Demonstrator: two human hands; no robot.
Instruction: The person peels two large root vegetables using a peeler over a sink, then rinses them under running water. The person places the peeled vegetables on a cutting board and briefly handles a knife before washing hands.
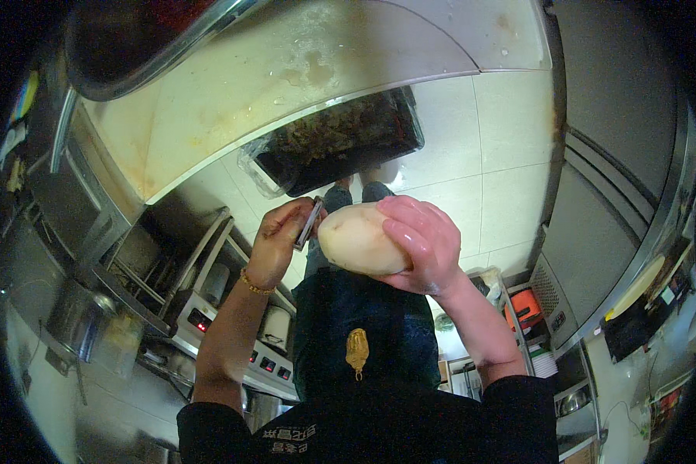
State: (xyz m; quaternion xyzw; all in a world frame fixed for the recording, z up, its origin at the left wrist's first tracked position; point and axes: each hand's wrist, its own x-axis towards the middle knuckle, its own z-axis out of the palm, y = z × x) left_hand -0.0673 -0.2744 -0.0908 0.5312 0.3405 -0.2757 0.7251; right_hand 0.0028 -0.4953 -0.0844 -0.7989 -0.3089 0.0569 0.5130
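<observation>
Spread wide, the right hand [427,241] clasps one end of a large, pale, peeled-looking tuber [357,246], fingers curled over its top and outer side; how the palm and underside of the grip sit is hidden. Wet shine shows on the fingers. The tuber lies to the left of that palm, held off any surface, in front of the body. Its long axis runs roughly across the body, slightly aslant, with the blunt free end pointing at the left hand [284,230].

That left hand is the nearer one to the free end. Its fingers are closed around a slim metal tool [309,224], which looks like a peeler, standing aslant to the tuber's long axis. The tool is just beside the blunt end; whether its edge touches the skin, I cannot tell.

Farther down, beyond both hands, a black tray [340,168] with clear plastic at its left end rests on the tiled floor [510,124], holding dark scraps [329,131]. Past the tray's upper left stretches a pale, wet-spotted counter [224,108].
</observation>
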